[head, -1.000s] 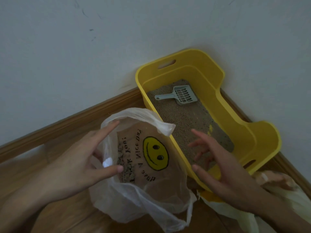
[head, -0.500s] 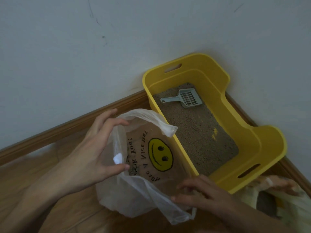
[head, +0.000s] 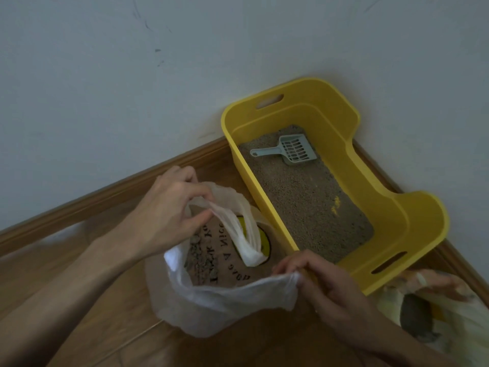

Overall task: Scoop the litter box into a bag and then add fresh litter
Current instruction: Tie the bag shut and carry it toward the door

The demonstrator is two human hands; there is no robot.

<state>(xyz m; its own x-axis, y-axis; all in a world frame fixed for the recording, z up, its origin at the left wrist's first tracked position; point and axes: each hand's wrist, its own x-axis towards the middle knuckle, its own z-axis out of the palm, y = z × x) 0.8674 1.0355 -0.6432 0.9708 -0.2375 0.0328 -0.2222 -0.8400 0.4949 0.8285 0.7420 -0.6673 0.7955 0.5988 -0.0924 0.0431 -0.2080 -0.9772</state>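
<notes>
**First inspector:** The hands first; what do we enter?

**Second inspector:** The left hand pinches the far edge of the white plastic bag between thumb and curled fingers; the right hand grips the near edge, fingers closed round a bunched fold; together they hold the mouth apart.

**First inspector:** Where does the bag stand, and what is in it?

**Second inspector:** It stands on the wooden floor, close against the long side of the yellow litter box; we cannot tell whether they touch. Inside we note dark clumps along the left; a printed smiley face with lettering shows too, partly covered by a loose strip of the bag.

**First inspector:** And the box?

**Second inspector:** It sits in the corner against the wall; grey-brown litter covers its bottom; a pale scoop lies on the litter at the far end, handle pointing left, well apart from both hands.

**First inspector:** Anything further?

**Second inspector:** A second bag, pale with yellow, lies just beside the box's near corner, right of the right forearm; something dark shows inside; it is too blurred for us to identify.
</notes>
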